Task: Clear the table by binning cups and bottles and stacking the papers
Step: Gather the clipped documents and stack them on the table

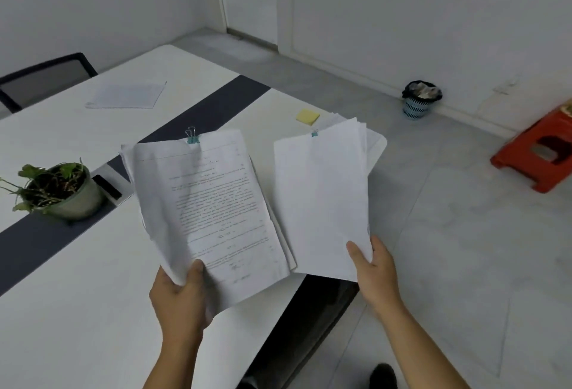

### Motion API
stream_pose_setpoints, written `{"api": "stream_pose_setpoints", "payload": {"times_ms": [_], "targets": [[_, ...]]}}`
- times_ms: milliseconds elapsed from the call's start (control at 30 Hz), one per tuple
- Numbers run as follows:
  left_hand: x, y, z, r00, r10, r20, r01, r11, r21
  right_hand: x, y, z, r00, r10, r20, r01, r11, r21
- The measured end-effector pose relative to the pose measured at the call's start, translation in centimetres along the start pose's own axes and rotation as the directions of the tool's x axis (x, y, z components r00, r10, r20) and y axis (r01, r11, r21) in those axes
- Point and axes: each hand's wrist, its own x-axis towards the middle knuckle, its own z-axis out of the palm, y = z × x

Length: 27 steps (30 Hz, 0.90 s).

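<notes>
Hands hold two paper stacks side by side above the near corner of a white table point(77, 311). The left hand point(178, 295) grips the bottom edge of a printed stack point(213, 209), thumb on top and fingers curled beneath; the top page carries lines of small text too blurred to read. A teal clip point(192, 136) bites its top edge. The right hand point(376, 271) pinches the lower right corner of a blank stack point(322, 203), thumb on the front sheet, with the other fingers hidden behind. A second clip point(314, 133), mostly hidden, peeks over its top edge. The two stacks tilt up toward the camera, their inner edges nearly touching. More sheet edges fan out behind the blank stack; I cannot tell whether they are held or lying on the table. Just beyond, a yellow sticky pad point(307, 116) lies on the tabletop. A dark strip point(210, 110) runs across the table's middle. On it, to the left, stands a potted plant point(62, 192), with a black phone point(107, 187) just beside it. Farther back, a loose paper point(127, 95) lies flat on the table's far half, near a black chair point(46, 79). Off the table, on the grey floor to the right, a small blue bin point(421, 99) with a black liner sits against the wall and looks full. A red stool point(538, 156) stands at the right edge.
</notes>
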Motion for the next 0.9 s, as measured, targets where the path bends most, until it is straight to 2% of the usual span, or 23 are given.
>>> {"api": "stream_pose_setpoints", "payload": {"times_ms": [100, 200, 467, 667, 900], "targets": [[-2.6, 1.3, 4.4, 1.0, -0.021, 0.004, 0.021, 0.999, -0.033, 1.9, -0.8, -4.8, 0.995, -0.038, -0.087, 0.047, 0.993, 0.109], [-6.2, 2.4, 10.4, 0.999, -0.04, 0.002, 0.04, 0.997, -0.062, 4.8, -0.4, -11.1, 0.992, -0.028, -0.12, 0.045, 0.989, 0.143], [-14.2, 6.2, 25.6, 0.998, -0.067, -0.01, 0.066, 0.995, -0.07, 13.3, -0.8, -25.2, 0.994, 0.036, -0.105, -0.022, 0.991, 0.132], [-14.7, 7.8, 33.3, 0.997, -0.074, -0.033, 0.07, 0.993, -0.096, 21.3, -1.7, -29.3, 0.995, 0.06, -0.079, -0.048, 0.988, 0.148], [-9.2, 7.2, 44.6, 0.972, -0.193, -0.132, 0.167, 0.968, -0.19, 35.0, -3.3, -32.1, 0.998, 0.046, -0.042, -0.043, 0.997, 0.058]]}}
